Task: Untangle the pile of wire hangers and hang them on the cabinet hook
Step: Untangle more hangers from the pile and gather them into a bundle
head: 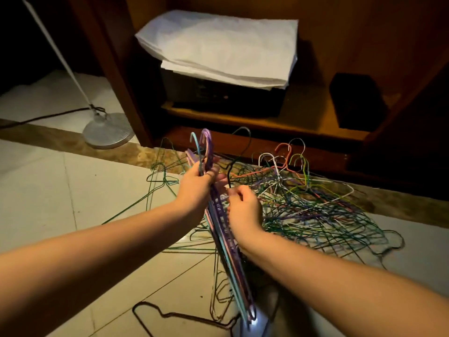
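Observation:
My left hand (198,186) grips a bundle of sorted hangers (223,237) by their necks, purple, pink and light blue hooks sticking up above the fist. The bundle slants down toward me between my arms. My right hand (244,210) sits just right of the bundle, fingers curled and pinching a black hanger (239,158) whose hook rises behind it. A tangled pile of wire hangers (315,210) in green, purple, white and red lies on the floor to the right. No cabinet hook is in view.
A wooden cabinet (267,122) stands behind the pile, holding a dark box covered with white cloth (218,47). A floor lamp base (108,131) with its cord stands at left. Loose hangers lie on the tiles: a green hanger (155,188) at left, a dark hanger (170,314) near me.

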The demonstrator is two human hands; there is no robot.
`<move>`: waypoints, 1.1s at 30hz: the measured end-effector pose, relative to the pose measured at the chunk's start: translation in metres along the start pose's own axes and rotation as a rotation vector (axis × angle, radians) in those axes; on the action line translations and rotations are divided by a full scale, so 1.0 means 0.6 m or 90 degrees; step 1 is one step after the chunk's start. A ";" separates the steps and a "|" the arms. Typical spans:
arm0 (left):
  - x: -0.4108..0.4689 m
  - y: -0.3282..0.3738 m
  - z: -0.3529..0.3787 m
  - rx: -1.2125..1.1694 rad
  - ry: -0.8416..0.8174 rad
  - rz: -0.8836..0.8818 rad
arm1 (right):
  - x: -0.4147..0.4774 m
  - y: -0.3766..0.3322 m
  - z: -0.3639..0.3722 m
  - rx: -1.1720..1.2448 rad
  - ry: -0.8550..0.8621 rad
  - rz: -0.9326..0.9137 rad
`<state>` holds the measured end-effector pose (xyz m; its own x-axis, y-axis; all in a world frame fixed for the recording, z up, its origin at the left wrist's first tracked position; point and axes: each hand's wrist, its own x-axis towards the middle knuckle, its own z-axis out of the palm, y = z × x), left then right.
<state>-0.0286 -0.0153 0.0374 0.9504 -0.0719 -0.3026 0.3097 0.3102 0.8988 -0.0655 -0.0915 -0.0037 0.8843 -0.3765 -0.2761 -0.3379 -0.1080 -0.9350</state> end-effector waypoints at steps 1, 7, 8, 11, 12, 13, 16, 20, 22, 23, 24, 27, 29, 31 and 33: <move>-0.001 0.000 -0.007 0.019 -0.001 0.003 | -0.002 0.001 0.005 -0.009 0.008 0.002; -0.012 -0.023 -0.055 0.104 0.016 -0.036 | -0.032 0.029 0.043 -0.021 -0.054 0.020; -0.012 -0.025 -0.061 0.110 0.019 -0.042 | -0.036 0.034 0.049 -0.029 -0.068 0.015; -0.012 -0.029 -0.076 0.107 0.010 -0.056 | -0.040 0.043 0.058 -0.061 -0.088 0.012; -0.012 -0.030 -0.078 0.100 0.003 -0.056 | -0.041 0.047 0.061 -0.063 -0.094 0.017; -0.012 -0.031 -0.080 0.100 -0.003 -0.053 | -0.041 0.049 0.062 -0.052 -0.101 0.024; -0.010 -0.037 -0.079 0.153 -0.015 -0.034 | -0.041 0.053 0.061 0.021 -0.122 0.033; -0.009 -0.044 -0.062 0.164 -0.019 -0.016 | -0.033 0.052 0.042 0.038 -0.187 0.017; -0.010 -0.048 -0.052 0.197 -0.028 -0.004 | -0.028 0.050 0.016 -0.002 -0.246 0.000; -0.011 -0.051 -0.048 0.206 -0.032 -0.006 | -0.022 0.050 -0.004 -0.062 -0.279 -0.030; -0.011 -0.054 -0.044 0.208 -0.032 -0.013 | -0.013 0.051 -0.027 -0.161 -0.312 -0.077; -0.007 -0.069 -0.043 0.250 -0.012 -0.019 | 0.035 0.066 -0.111 -0.422 -0.353 -0.119; 0.001 -0.080 -0.051 0.317 0.010 0.002 | 0.083 0.084 -0.168 -0.460 -0.281 -0.062; 0.013 -0.090 -0.060 0.365 0.031 0.027 | 0.143 0.105 -0.217 -0.503 -0.162 -0.027; 0.026 -0.098 -0.068 0.407 0.051 0.048 | 0.207 0.119 -0.258 -0.536 -0.044 -0.006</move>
<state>-0.0332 0.0037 -0.0333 0.9727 0.0065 -0.2321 0.2222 -0.3163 0.9223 -0.0293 -0.2883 -0.0701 0.8970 -0.3175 -0.3075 -0.4330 -0.7710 -0.4670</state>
